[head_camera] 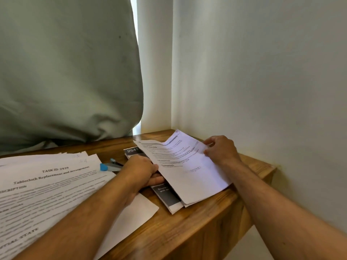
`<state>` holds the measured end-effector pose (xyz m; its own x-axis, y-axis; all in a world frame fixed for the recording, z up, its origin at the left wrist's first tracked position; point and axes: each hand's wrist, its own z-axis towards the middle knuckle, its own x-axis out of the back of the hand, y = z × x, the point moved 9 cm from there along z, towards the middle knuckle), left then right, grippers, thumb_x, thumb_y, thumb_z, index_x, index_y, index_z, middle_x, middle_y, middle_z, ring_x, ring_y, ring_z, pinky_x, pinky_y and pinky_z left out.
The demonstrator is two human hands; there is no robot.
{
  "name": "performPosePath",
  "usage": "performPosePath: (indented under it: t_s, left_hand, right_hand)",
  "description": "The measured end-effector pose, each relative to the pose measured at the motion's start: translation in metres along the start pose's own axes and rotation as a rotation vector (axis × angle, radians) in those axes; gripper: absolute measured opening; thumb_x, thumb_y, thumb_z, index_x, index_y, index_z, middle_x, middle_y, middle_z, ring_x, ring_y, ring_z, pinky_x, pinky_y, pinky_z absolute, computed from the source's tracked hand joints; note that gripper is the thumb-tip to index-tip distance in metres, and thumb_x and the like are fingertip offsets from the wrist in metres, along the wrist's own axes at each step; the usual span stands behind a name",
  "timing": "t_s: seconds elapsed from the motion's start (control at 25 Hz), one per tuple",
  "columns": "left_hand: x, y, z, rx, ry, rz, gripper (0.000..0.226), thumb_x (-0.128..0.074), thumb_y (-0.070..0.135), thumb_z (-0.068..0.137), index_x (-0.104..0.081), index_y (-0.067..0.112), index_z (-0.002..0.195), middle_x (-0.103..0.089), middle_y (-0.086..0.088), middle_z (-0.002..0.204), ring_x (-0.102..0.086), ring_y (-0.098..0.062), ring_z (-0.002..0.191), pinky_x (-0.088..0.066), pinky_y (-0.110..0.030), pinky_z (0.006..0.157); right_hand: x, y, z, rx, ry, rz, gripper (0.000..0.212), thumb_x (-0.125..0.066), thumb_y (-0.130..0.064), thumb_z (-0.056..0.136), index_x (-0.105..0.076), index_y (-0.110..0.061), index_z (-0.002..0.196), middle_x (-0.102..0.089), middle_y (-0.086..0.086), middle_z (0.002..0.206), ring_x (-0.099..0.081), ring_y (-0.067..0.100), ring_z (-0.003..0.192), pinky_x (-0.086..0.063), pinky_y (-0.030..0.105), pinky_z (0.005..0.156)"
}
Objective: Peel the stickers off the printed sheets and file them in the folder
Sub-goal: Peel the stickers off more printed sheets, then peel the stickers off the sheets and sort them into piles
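A printed white sheet (185, 166) lies tilted over a dark grey folder (167, 196) at the table's right end. My right hand (220, 149) pinches the sheet's far right edge between thumb and fingers. My left hand (142, 172) rests on the folder at the sheet's left edge, its fingers curled under the paper. Part of the folder's label, reading 2541 (133, 151), shows behind the sheet. No sticker is visible.
A stack of printed sheets (47, 188) covers the table's left side, under my left forearm. A blue stapler (110, 165) lies between the stack and the folder. The wooden table (187, 228) ends at the right near a white wall. A grey curtain hangs behind.
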<state>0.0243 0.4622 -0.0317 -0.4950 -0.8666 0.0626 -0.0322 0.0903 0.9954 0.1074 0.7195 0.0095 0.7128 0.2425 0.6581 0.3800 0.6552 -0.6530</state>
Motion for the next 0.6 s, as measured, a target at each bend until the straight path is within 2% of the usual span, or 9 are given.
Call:
performPosePath:
  t_s: [0.08,0.16,0.24,0.32,0.48,0.6]
  left_hand:
    - [0.006,-0.002,0.001,-0.03,0.056,0.067,0.016,-0.06,0.002,0.096,-0.064,0.015,0.104,-0.071,-0.005,0.104,-0.074,-0.019,0.086,-0.063,-0.031,0.071]
    - [0.016,0.002,0.001,-0.075,0.132,0.164,0.023,-0.066,0.003,0.092,-0.06,0.025,0.091,-0.07,-0.006,0.112,-0.073,-0.022,0.09,-0.063,-0.036,0.079]
    - [0.025,0.008,0.002,-0.116,0.209,0.302,0.018,-0.07,0.007,0.09,-0.062,0.022,0.099,-0.069,-0.007,0.116,-0.071,-0.025,0.095,-0.06,-0.041,0.087]
    - [0.032,0.014,0.005,-0.149,0.271,0.477,0.027,-0.071,0.013,0.09,-0.064,0.016,0.116,-0.068,-0.007,0.12,-0.068,-0.024,0.101,-0.058,-0.04,0.09]
    - [0.037,0.017,0.01,-0.148,0.342,0.768,0.031,-0.069,0.018,0.092,-0.061,0.019,0.122,-0.064,-0.006,0.123,-0.063,-0.022,0.104,-0.055,-0.029,0.076]
    - [0.04,0.016,0.012,-0.149,0.346,0.8,0.021,-0.072,0.02,0.09,-0.06,0.023,0.107,-0.065,-0.004,0.119,-0.065,-0.02,0.095,-0.045,-0.019,0.056]
  right_hand:
    - [-0.004,0.003,-0.002,0.002,-0.018,-0.005,0.03,-0.073,-0.016,0.083,-0.071,-0.024,0.112,-0.07,0.001,0.115,-0.063,0.018,0.105,-0.049,0.028,0.092]
    - [-0.003,0.005,-0.003,0.003,-0.007,0.019,0.03,-0.074,-0.015,0.082,-0.072,-0.019,0.113,-0.071,0.003,0.115,-0.063,0.018,0.107,-0.045,0.023,0.091]
    - [0.0,0.001,-0.004,0.014,0.015,0.055,0.031,-0.076,-0.013,0.082,-0.072,-0.016,0.113,-0.071,0.004,0.116,-0.063,0.017,0.105,-0.041,0.02,0.087]
    - [0.001,-0.007,-0.004,0.029,0.024,0.088,0.032,-0.076,-0.013,0.083,-0.072,-0.015,0.115,-0.071,0.004,0.115,-0.061,0.014,0.098,-0.04,0.02,0.085]
    - [-0.013,-0.018,-0.005,0.047,-0.017,0.039,0.034,-0.075,-0.016,0.084,-0.07,-0.017,0.118,-0.07,0.003,0.118,-0.062,0.017,0.105,-0.046,0.026,0.093]
    - [-0.029,-0.019,-0.012,0.054,-0.099,-0.131,0.033,-0.075,-0.022,0.084,-0.071,-0.019,0.116,-0.07,0.001,0.118,-0.06,0.015,0.096,-0.048,0.029,0.087]
